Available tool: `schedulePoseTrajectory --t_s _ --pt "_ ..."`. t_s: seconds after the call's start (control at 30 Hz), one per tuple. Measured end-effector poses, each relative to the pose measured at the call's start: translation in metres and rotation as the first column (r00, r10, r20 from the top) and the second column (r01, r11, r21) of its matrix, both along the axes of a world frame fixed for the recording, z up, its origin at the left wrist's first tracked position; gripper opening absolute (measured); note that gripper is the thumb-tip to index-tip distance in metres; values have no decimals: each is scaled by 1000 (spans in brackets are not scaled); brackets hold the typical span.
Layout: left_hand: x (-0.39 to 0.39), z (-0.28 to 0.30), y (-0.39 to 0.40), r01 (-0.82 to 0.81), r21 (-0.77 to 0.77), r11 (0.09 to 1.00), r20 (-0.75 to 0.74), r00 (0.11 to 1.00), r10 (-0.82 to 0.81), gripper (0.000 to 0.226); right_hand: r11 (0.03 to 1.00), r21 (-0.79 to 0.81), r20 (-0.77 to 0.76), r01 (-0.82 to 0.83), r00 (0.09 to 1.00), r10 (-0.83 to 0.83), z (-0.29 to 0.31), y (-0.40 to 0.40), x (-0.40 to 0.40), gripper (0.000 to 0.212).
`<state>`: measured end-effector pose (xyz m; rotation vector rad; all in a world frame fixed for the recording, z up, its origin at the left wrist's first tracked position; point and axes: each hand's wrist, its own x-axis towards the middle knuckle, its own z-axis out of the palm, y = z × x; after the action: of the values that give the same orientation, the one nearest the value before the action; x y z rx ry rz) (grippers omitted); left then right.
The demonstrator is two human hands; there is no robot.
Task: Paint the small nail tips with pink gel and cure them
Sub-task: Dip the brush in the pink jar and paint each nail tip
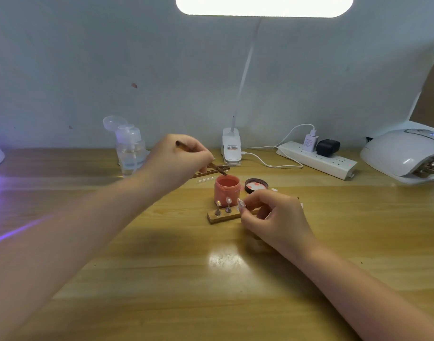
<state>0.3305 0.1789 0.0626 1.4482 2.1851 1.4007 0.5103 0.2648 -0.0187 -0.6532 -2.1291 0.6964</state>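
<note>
Early going, by the look of it. The left hand (179,161) pinches a brush (201,157) with curled fingers, its tip at the open pink gel jar (227,190), at twelve o'clock from the wooden stand (223,216). The right hand (275,215) pinches a clear nail tip (241,204) on its peg at the stand's three o'clock end. Two more tips (228,201) stand unpainted (no pink shows). Painting and curing remain; the curing lamp (403,153) waits at two o'clock.
</note>
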Motion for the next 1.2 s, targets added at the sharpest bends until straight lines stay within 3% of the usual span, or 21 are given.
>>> schedulePoseTrajectory --t_s 0.27,0.57,0.8,0.97,1.2 --pt "8 26 44 12 -286 958 -49 998 -27 14 987 156 210 -36 978 2 -4 -1 -4 11" --pt "13 15 58 32 -403 915 -78 995 -69 6 977 209 203 -29 979 -15 -6 1 -6 10" --pt "-9 25 48 -22 -272 962 230 969 87 11 980 198 120 5 992 -29 -5 -1 -4 4" --pt "-23 14 32 20 -237 971 532 839 113 16 987 161 17 3 1000 -5 -1 -3 -5 3" --pt "-33 4 26 42 -219 975 631 768 109 17 980 195 20 -23 1000 19 -2 -8 -6 7"
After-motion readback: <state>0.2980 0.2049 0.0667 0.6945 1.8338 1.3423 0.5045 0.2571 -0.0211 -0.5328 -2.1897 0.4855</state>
